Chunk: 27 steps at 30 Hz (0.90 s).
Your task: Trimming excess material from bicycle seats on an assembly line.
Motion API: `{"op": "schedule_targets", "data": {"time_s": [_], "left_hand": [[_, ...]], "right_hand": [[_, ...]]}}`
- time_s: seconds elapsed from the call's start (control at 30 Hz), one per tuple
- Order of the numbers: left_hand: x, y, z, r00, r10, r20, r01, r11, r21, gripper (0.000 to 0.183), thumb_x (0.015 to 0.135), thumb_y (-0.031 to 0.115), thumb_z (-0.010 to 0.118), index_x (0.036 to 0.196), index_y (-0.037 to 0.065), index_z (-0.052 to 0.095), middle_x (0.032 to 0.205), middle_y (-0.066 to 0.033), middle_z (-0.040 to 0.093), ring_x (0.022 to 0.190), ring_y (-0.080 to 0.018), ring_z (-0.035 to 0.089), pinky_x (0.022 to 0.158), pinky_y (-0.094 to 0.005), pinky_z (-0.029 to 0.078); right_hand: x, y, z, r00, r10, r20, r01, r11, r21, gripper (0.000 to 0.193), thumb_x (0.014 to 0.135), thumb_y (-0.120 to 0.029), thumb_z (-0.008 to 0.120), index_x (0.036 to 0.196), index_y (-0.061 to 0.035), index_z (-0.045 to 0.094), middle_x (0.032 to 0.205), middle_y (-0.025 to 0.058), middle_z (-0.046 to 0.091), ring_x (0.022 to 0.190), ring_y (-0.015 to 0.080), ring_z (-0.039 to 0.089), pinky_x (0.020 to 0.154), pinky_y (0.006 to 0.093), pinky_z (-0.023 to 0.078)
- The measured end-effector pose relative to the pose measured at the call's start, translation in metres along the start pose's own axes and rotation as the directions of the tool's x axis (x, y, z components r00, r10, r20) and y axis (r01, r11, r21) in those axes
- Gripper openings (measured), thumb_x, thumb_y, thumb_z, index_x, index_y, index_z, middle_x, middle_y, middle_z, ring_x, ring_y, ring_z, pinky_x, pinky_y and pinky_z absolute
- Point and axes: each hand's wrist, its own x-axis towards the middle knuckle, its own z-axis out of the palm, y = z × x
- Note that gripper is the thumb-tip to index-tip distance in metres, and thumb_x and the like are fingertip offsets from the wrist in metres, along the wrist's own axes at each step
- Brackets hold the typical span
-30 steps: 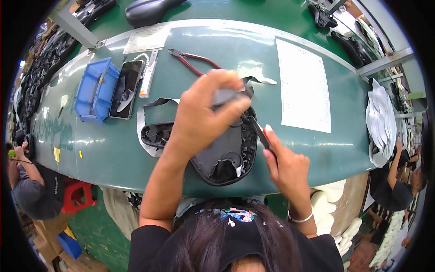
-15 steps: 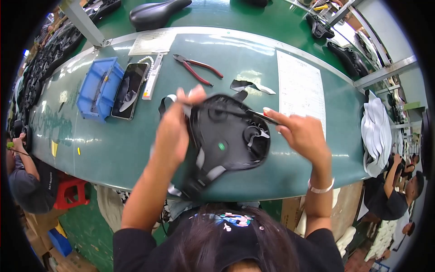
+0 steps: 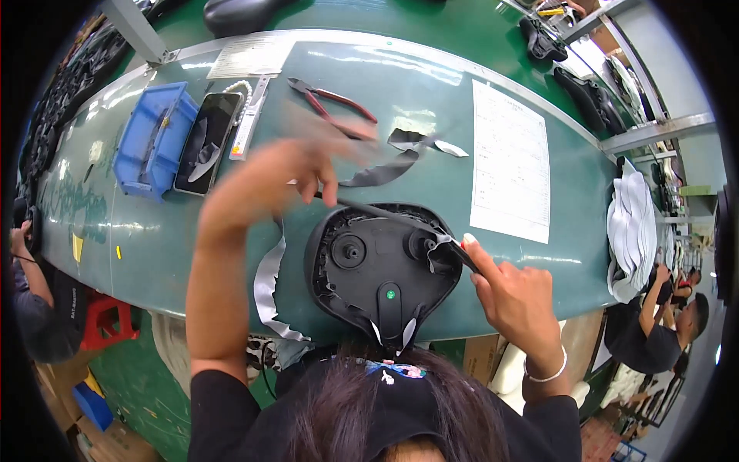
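Far left: blue plastic bin [image 3: 135, 138], then a phone [image 3: 209, 138] lying face-up. Pale curling strip [image 3: 268, 283] on the table, just left of the saddle. Left hand [image 3: 285, 171], blurred, fingers curled and apparently pinching the end of a dark strip [image 3: 377, 210], which runs taut to the saddle's upper right rim. Upside-down bicycle saddle [image 3: 366, 266] lies between the hands, below and right of the left grip, immediately left of the right. Right hand [image 3: 517, 302] is closed round a slim dark-handled tool [image 3: 467, 259], its tip at that rim. Beyond: printed sheet [image 3: 512, 165].
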Motion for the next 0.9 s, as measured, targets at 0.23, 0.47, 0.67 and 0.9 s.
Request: {"op": "schedule_targets", "data": {"time_s": [0.23,0.47,0.67,0.9], "left_hand": [[0.094,-0.007,0.081,0.963,0.269,-0.01,-0.261,0.943,0.207,0.032,0.091,0.032,0.056,0.082,0.002,0.062,0.078,-0.011,0.062,0.07,-0.0222,0.059,0.077,-0.0342,0.047],[0.098,0.029,0.046,0.715,-0.055,-0.697,-0.526,0.615,-0.588,0.036,0.096,0.025,0.051,0.066,0.01,0.041,0.056,-0.0004,0.043,0.045,-0.0112,0.037,0.047,-0.0266,0.037],[0.004,0.097,0.006,-0.538,0.4,-0.742,-0.463,0.595,0.657,0.025,0.088,0.01,0.053,0.064,0.006,0.047,0.064,-0.0048,0.051,0.05,-0.0123,0.044,0.047,-0.0237,0.037],[0.016,-0.018,0.076,0.577,0.271,-0.771,0.464,0.668,0.582,0.053,0.08,0.042,0.069,0.114,0.002,0.058,0.124,-0.0261,0.051,0.11,-0.0405,0.052,0.093,-0.0452,0.042]], "right_hand": [[0.021,0.044,0.006,0.984,-0.161,-0.077,0.172,0.969,0.177,0.05,0.084,-0.02,0.062,0.132,-0.0189,0.05,0.058,0.0085,0.057,0.047,0.0275,0.054,0.045,0.0397,0.039],[-0.045,0.0,0.029,0.988,0.156,-0.005,-0.152,0.968,0.2,0.06,0.084,-0.021,0.065,0.139,-0.0169,0.043,0.06,0.0104,0.057,0.047,0.0286,0.056,0.043,0.0402,0.039],[-0.06,-0.045,0.043,0.909,0.413,0.051,-0.311,0.593,0.743,0.058,0.088,-0.018,0.064,0.139,-0.0065,0.039,0.079,0.0149,0.068,0.054,0.0248,0.062,0.053,0.0363,0.049],[0.001,-0.036,0.097,0.865,0.479,-0.147,-0.018,0.324,0.946,0.091,0.076,-0.015,0.077,0.146,-0.0029,0.02,0.117,0.0081,0.049,0.093,0.0124,0.052,0.076,0.0275,0.047]]}}
